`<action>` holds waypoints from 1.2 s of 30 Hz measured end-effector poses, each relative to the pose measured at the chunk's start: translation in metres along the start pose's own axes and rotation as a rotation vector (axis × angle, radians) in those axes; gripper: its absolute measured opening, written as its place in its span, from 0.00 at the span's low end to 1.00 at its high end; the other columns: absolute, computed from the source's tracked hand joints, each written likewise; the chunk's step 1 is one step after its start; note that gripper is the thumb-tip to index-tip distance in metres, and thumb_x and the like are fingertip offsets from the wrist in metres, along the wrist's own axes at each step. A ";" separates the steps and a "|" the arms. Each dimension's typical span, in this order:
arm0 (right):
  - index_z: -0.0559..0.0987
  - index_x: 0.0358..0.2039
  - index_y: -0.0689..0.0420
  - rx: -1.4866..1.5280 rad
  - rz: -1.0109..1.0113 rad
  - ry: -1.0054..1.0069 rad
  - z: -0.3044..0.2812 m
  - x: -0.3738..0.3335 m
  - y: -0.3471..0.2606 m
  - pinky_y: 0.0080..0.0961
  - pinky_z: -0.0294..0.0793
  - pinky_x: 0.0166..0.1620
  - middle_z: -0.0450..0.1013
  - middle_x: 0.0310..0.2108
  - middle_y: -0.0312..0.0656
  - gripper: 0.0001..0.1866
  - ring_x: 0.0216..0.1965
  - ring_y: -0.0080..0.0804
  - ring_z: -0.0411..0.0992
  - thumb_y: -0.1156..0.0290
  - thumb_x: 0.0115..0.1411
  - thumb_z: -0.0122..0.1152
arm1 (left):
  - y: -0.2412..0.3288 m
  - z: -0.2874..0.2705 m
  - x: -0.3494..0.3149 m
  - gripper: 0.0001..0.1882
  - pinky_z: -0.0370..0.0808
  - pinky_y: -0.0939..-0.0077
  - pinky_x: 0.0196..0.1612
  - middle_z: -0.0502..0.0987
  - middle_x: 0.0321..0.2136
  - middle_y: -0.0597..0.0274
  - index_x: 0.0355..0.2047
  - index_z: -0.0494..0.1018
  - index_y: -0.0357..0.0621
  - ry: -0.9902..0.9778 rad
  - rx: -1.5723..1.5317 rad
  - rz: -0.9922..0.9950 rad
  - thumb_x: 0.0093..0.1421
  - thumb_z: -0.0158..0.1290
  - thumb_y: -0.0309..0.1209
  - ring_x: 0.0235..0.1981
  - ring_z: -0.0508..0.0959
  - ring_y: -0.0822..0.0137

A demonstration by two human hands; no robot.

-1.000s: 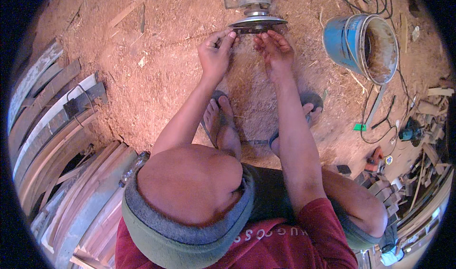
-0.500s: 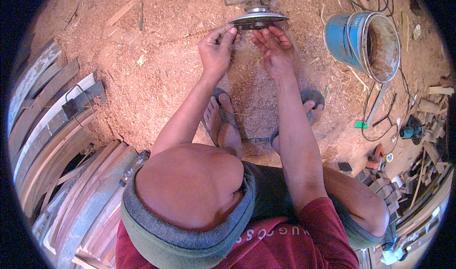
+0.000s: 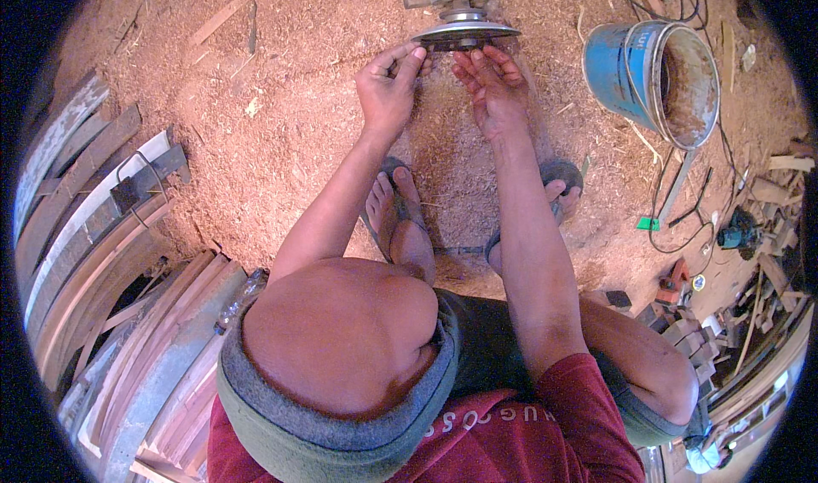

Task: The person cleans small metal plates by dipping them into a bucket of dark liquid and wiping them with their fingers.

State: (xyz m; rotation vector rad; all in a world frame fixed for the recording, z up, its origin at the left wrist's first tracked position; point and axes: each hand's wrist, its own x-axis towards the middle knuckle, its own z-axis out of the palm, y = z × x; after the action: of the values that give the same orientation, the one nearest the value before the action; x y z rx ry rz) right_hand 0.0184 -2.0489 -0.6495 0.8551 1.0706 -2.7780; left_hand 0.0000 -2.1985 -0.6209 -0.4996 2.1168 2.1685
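Metal disc (image 3: 465, 34): our left hand (image 3: 388, 91) pinches its left rim with closed fingers; our right hand (image 3: 492, 91), fingers open, rests beneath it. Blue bucket (image 3: 635, 69) to its right.

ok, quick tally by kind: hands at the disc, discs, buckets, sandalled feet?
hands: 2, left hand and right hand
metal disc: 1
blue bucket: 1
sandalled feet: 2, left foot and right foot
total: 6

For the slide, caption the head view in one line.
Crouched on sawdust, left hand and right hand touch a round grey metal disc; blue metal bucket nearby.
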 end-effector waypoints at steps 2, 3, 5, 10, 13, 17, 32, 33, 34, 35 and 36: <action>0.73 0.41 0.57 0.001 0.000 -0.004 0.000 0.000 0.000 0.36 0.79 0.44 0.76 0.38 0.48 0.10 0.42 0.42 0.77 0.80 0.58 0.58 | -0.001 -0.001 0.001 0.09 0.74 0.82 0.35 0.81 0.28 0.58 0.38 0.77 0.31 0.001 0.000 -0.001 0.59 0.57 0.25 0.29 0.79 0.74; 0.73 0.41 0.57 -0.009 -0.003 -0.004 0.000 0.001 0.000 0.37 0.79 0.44 0.76 0.38 0.48 0.10 0.42 0.42 0.77 0.80 0.58 0.58 | -0.002 -0.001 0.002 0.10 0.74 0.82 0.35 0.81 0.28 0.58 0.38 0.78 0.31 0.004 0.030 0.011 0.58 0.57 0.26 0.29 0.78 0.74; 0.73 0.41 0.57 -0.019 -0.005 -0.004 0.000 0.001 0.000 0.37 0.79 0.44 0.76 0.38 0.48 0.10 0.42 0.42 0.77 0.80 0.58 0.58 | -0.005 -0.003 0.002 0.10 0.74 0.82 0.35 0.81 0.29 0.58 0.37 0.78 0.31 0.008 0.059 0.023 0.58 0.57 0.26 0.29 0.78 0.74; 0.73 0.40 0.56 0.003 -0.021 -0.032 -0.003 0.001 0.002 0.37 0.79 0.44 0.76 0.38 0.47 0.10 0.42 0.42 0.77 0.80 0.58 0.59 | 0.002 -0.001 0.001 0.09 0.74 0.82 0.35 0.81 0.28 0.60 0.37 0.78 0.32 0.004 0.057 0.022 0.58 0.58 0.26 0.29 0.77 0.75; 0.73 0.40 0.55 -0.016 -0.029 -0.031 -0.003 0.001 0.003 0.37 0.79 0.44 0.76 0.38 0.46 0.10 0.42 0.42 0.77 0.80 0.58 0.59 | -0.001 -0.003 0.003 0.09 0.74 0.83 0.34 0.80 0.27 0.61 0.36 0.79 0.32 0.004 0.086 0.073 0.58 0.58 0.27 0.28 0.77 0.76; 0.73 0.40 0.55 -0.030 -0.022 -0.009 -0.001 0.000 0.003 0.37 0.79 0.44 0.76 0.38 0.46 0.10 0.41 0.42 0.77 0.80 0.58 0.59 | -0.003 -0.005 0.004 0.10 0.74 0.83 0.33 0.80 0.26 0.62 0.36 0.79 0.32 -0.004 0.050 0.016 0.57 0.59 0.27 0.27 0.76 0.77; 0.74 0.41 0.55 -0.003 -0.030 0.014 -0.003 0.001 0.003 0.37 0.78 0.45 0.76 0.38 0.44 0.10 0.42 0.41 0.77 0.79 0.58 0.59 | 0.006 -0.002 0.005 0.10 0.70 0.86 0.26 0.79 0.22 0.65 0.35 0.79 0.32 -0.007 0.167 0.115 0.57 0.59 0.29 0.23 0.73 0.81; 0.74 0.41 0.55 -0.003 -0.030 0.013 -0.003 0.001 0.003 0.37 0.78 0.45 0.76 0.38 0.45 0.10 0.42 0.42 0.77 0.79 0.58 0.59 | 0.003 -0.004 0.007 0.10 0.69 0.86 0.26 0.79 0.22 0.65 0.35 0.79 0.33 -0.017 0.195 0.112 0.57 0.59 0.29 0.22 0.73 0.81; 0.74 0.41 0.55 -0.003 -0.030 0.012 -0.004 0.001 0.003 0.37 0.78 0.45 0.76 0.38 0.45 0.10 0.42 0.42 0.77 0.78 0.58 0.59 | 0.001 -0.005 0.008 0.10 0.69 0.86 0.26 0.79 0.22 0.65 0.34 0.79 0.33 -0.028 0.223 0.108 0.57 0.59 0.29 0.22 0.73 0.81; 0.74 0.41 0.55 -0.003 -0.029 0.011 -0.004 0.002 0.003 0.37 0.78 0.45 0.76 0.38 0.45 0.10 0.42 0.42 0.77 0.78 0.58 0.59 | -0.002 -0.006 0.008 0.10 0.69 0.86 0.26 0.79 0.22 0.65 0.34 0.79 0.33 -0.026 0.223 0.108 0.57 0.59 0.29 0.22 0.73 0.81; 0.74 0.41 0.55 0.003 -0.028 0.002 -0.004 0.002 0.003 0.37 0.78 0.45 0.76 0.38 0.45 0.10 0.42 0.42 0.76 0.78 0.58 0.60 | -0.003 -0.005 0.009 0.10 0.69 0.86 0.26 0.79 0.22 0.66 0.34 0.79 0.33 -0.031 0.202 0.101 0.56 0.59 0.29 0.22 0.73 0.81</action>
State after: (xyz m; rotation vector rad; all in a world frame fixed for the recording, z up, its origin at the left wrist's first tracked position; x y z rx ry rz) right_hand 0.0193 -2.0478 -0.6548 0.8501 1.0868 -2.8026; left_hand -0.0066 -2.2052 -0.6259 -0.3480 2.3582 1.9644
